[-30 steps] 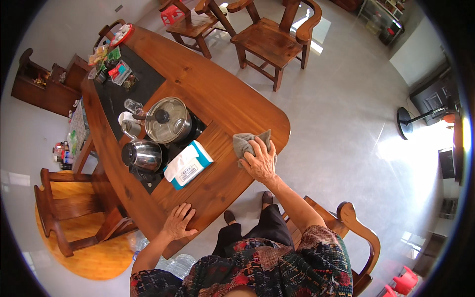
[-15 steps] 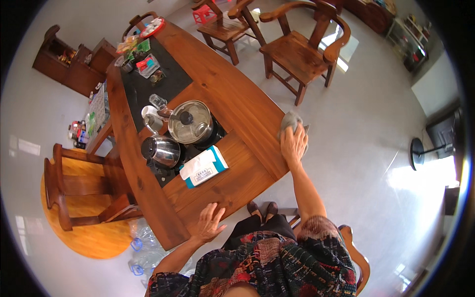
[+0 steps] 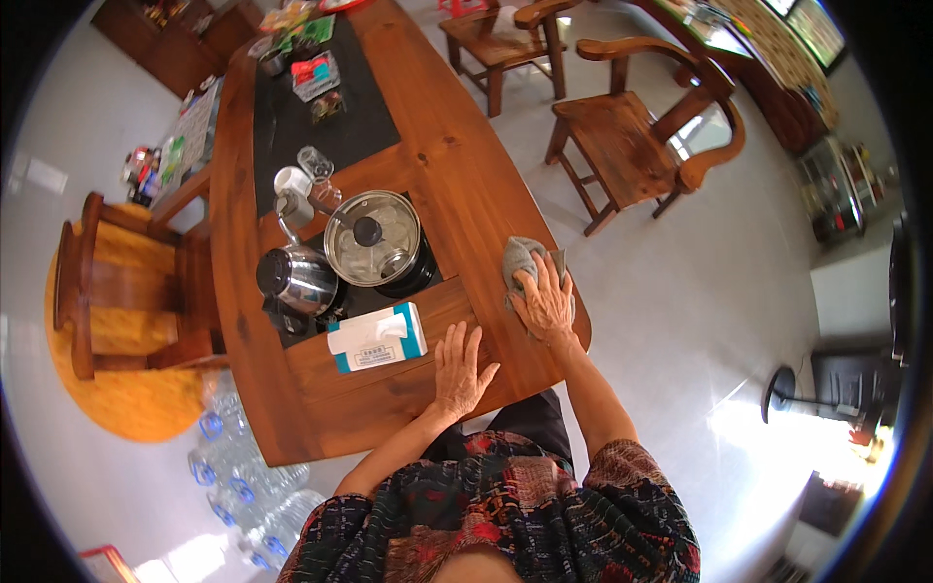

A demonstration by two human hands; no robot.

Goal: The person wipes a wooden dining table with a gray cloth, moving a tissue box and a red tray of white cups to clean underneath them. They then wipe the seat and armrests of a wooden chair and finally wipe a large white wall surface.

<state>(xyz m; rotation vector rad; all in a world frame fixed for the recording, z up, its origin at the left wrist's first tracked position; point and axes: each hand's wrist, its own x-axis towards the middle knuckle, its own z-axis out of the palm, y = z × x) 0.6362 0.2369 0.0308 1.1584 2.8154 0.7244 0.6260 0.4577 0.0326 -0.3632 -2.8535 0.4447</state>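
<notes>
My right hand [image 3: 545, 305] presses a crumpled grey cloth [image 3: 524, 255] against the wooden table [image 3: 466, 199], close to its right edge. Its fingers lie over the cloth and cover part of it. My left hand [image 3: 460, 370] rests at the table's near edge, fingers apart, with nothing in it. Just left of that hand lies a white and teal tissue pack [image 3: 377, 337] with a tissue sticking out. Beyond the pack, a glass-lidded pot [image 3: 374, 238] stands beside a steel kettle [image 3: 297, 279].
A white mug [image 3: 292, 181] and a clear glass cup [image 3: 314, 161] stand behind the kettle. Food packets [image 3: 314, 75] lie on the dark inlay. Wooden armchairs stand at the right [image 3: 622, 146] and left [image 3: 136, 291]. Several plastic bottles [image 3: 243, 476] are on the floor at lower left.
My right hand has brought the cloth from the table's edge onto its top. My left hand has slid forward and right along the near edge. The whole view has shifted.
</notes>
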